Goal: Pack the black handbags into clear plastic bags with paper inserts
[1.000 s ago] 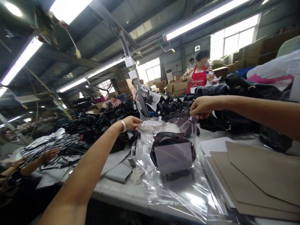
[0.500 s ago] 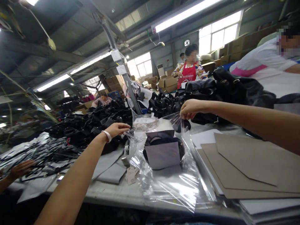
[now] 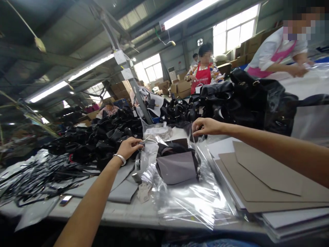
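A clear plastic bag [image 3: 190, 202] lies on the table with a black handbag [image 3: 160, 151] inside it. A grey sheet [image 3: 177, 168] covers much of the handbag's front. My left hand [image 3: 130, 147], with a silver bracelet at the wrist, pinches the left edge of the bag's mouth. On the other side my right hand [image 3: 204, 127] is closed on the right edge of the mouth, its fingertips partly hidden by the wrist angle. The mouth is stretched between both hands, beyond the handbag.
Grey-brown cardboard sheets [image 3: 267, 171] are stacked at the right. Black handbags [image 3: 113, 133] pile up behind my left hand, and black straps [image 3: 51, 175] lie at the left. A phone [image 3: 65, 200] is near the front edge. Co-workers stand across the table, one in a red apron [image 3: 202, 79].
My hands have lowered slightly and the bag's mouth sits closer over the handbag. The view has shifted a little right. At the far right, a co-worker has straightened up; a hand at the left is gone.
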Motion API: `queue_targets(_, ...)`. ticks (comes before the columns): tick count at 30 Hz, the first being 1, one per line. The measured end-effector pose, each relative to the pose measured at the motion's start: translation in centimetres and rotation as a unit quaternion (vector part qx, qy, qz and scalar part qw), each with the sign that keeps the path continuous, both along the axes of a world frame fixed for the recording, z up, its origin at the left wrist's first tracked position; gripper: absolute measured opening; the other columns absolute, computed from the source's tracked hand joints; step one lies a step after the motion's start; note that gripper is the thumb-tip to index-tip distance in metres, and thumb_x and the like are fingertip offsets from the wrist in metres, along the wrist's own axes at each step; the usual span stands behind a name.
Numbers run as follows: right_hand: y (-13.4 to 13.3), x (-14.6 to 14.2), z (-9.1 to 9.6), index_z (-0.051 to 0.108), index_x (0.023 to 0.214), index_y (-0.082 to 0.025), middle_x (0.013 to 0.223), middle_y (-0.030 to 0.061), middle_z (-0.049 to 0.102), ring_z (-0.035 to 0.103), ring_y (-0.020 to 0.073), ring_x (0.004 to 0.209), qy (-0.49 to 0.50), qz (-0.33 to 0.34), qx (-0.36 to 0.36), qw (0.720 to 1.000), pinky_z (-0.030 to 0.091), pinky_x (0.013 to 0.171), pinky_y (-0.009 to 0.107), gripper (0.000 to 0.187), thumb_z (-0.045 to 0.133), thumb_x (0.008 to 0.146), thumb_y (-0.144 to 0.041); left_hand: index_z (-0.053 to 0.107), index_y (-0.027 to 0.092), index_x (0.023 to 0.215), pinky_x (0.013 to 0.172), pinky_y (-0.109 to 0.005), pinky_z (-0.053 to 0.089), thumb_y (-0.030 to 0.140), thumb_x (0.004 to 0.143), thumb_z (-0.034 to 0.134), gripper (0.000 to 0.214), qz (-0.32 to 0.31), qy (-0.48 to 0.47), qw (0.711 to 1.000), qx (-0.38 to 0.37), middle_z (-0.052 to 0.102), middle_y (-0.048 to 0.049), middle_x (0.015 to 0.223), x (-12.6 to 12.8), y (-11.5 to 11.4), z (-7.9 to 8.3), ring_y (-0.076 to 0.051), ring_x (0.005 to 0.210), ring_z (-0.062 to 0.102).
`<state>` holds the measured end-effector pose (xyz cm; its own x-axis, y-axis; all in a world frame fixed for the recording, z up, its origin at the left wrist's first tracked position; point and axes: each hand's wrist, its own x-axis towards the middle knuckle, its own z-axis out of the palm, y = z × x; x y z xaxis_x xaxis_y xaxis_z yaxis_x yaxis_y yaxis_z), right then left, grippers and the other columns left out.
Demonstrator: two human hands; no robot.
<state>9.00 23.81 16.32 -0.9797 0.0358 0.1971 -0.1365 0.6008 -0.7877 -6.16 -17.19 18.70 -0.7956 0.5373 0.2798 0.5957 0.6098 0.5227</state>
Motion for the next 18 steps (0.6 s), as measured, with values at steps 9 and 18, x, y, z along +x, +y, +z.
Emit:
queue_targets(9,0.2,-2.6,0.6,0.056,0.088,-0.019,0.090,0.0065,0.071,0.069,0.0173,0.084,0.066,-0.133,-0.081,0.986,0.056,0.071,0.024,0.018,0.061,0.091,-0.036,0.072,0.017,0.086,0.108,-0.036,0.046,0.052,0.083,0.070,0.035,-0.019,0.069,0.986,0.152,0.059,-0.0107,0.135,6.8,1.8,1.9,-0.027,0.126,0.055)
queue_targets(18,-4.1,-8.8,-4.4,0.055,0.125,-0.015,0.122,0.0114,0.062,0.064,0.0210,0.101,0.008,-0.100,0.006,0.995,0.057,0.083,0.035,0.040,0.043,0.104,-0.047,0.068,0.015,0.100,0.089,-0.024,0.060,0.022,0.099,0.053,0.017,-0.206,0.171,0.940,0.211,0.074,-0.0044,0.106,23.9,15.2,-6.8,-0.015,0.097,0.071)
